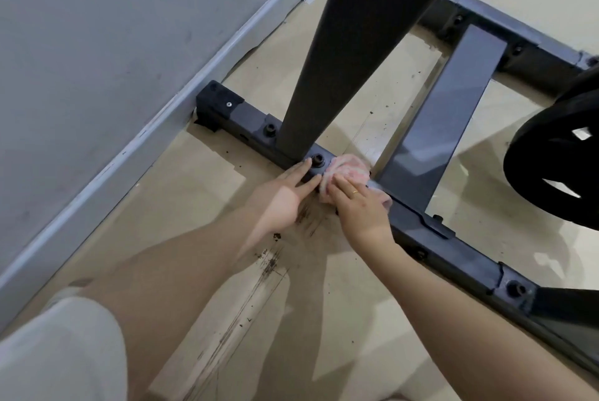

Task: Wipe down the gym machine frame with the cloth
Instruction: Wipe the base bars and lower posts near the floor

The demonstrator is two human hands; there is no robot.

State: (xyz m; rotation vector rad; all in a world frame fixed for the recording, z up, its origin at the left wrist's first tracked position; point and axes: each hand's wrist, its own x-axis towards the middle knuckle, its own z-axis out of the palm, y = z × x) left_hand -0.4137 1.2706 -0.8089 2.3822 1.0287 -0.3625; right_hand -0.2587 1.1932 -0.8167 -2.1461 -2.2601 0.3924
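One cloth (348, 170), pink and bunched, sits on top of the low floor bar (453, 248) of the gym machine frame, just right of where the tall slanted post (340, 53) meets that bar. Two hands are down there. The right hand (359, 206) lies over the cloth with fingers curled onto it, pressing it against the bar; a ring (355, 192) shows on one finger. The left hand (285, 193) is flat, fingers straight and together, its tips touching the bar beside a bolt (317, 160) at the foot of the post, holding nothing. Both forearms reach in from the near edge of the floor (201, 206), the left one blurred.

The bar runs long from the wall (81, 60) on the left toward the near right corner. A second flat bar (453, 108) branches off it toward the far side, joining a third bar (518, 34) at the back. One black weight plate (557, 154) shows at the right edge. Dark specks and streaks mark the floor near the hands.
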